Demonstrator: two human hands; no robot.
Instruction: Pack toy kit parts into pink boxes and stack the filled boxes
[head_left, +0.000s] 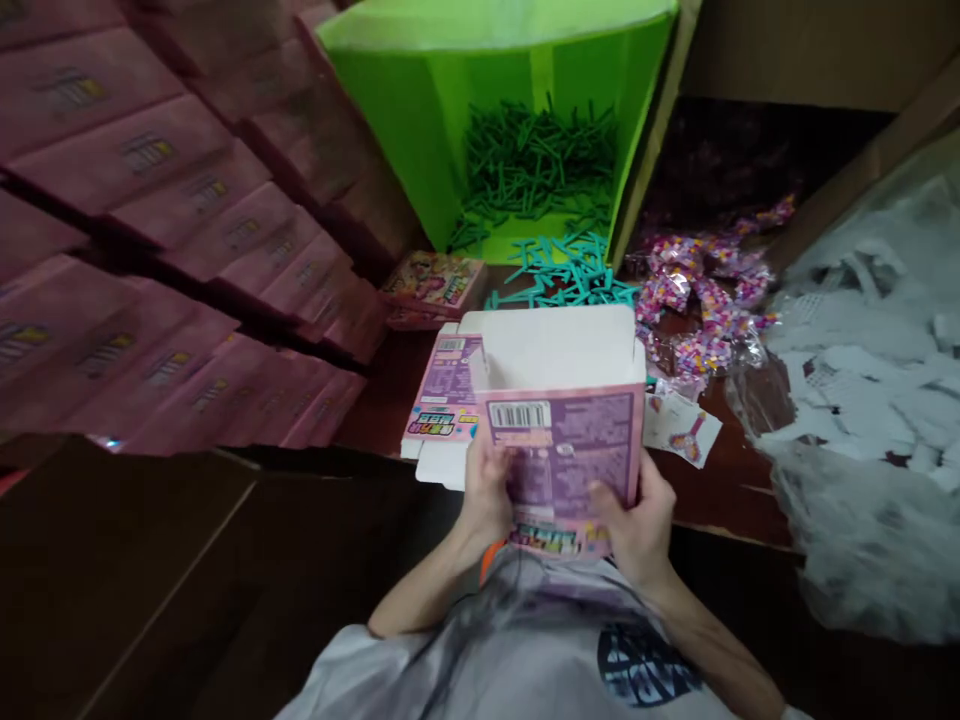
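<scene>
Both hands hold a pink and purple box [574, 450]. The left hand [489, 492] grips one side of it, and the right hand [643, 512] grips the other side, with its thumb on the front. The box is at the near edge of the dark red table [731, 495], right in front of the person's pale shirt [540, 650]. Its top is open, and the inside is white.

Just left of it on the table lies a flat box [442, 390] with the same colors. Behind that sits a small pile of picture boxes [435, 283]. A big bright green box [382, 120] stands at the back, with lots of green sticks [536, 160] in it and more spilling out in front. To the right are clear bags of colorful beads [705, 310], a little white card [686, 425] and a big plastic bag [862, 540] with white bits. Pink boxes [247, 240] are stacked high on the left.
</scene>
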